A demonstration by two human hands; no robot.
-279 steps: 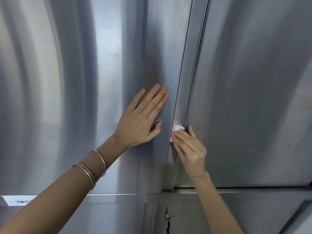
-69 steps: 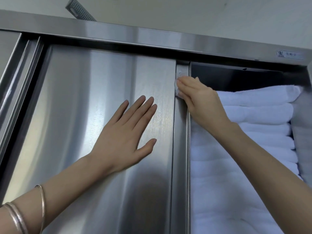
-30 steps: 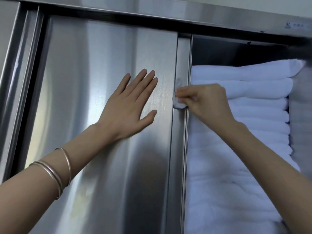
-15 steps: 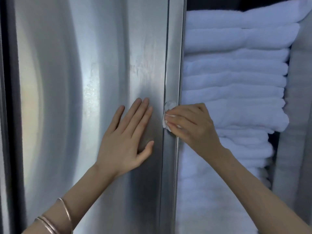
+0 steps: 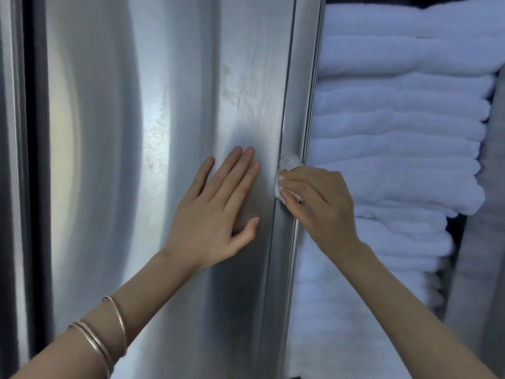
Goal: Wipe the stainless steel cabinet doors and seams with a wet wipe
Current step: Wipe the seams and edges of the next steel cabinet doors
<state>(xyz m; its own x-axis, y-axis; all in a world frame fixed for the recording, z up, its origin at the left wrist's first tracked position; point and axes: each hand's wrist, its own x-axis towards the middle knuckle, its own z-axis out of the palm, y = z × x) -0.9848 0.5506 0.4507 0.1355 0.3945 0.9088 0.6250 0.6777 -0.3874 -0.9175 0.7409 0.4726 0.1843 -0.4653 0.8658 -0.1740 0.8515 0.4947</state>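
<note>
Wet wipe (image 5: 288, 162), bunched small, sat pinched in the curled fingers of my right hand (image 5: 322, 206), pressed against the upright edge strip (image 5: 299, 91) of the cabinet door (image 5: 164, 119), just beside stacked white towels (image 5: 396, 127). My left hand (image 5: 213, 212) lay flat on the door, fingers straight, holding nothing. Bangles (image 5: 94, 344) ringed that wrist.

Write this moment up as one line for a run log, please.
left hand: flat on cabinet door | right hand: pinches wet wipe on door edge | folded towels: stacked inside
</note>
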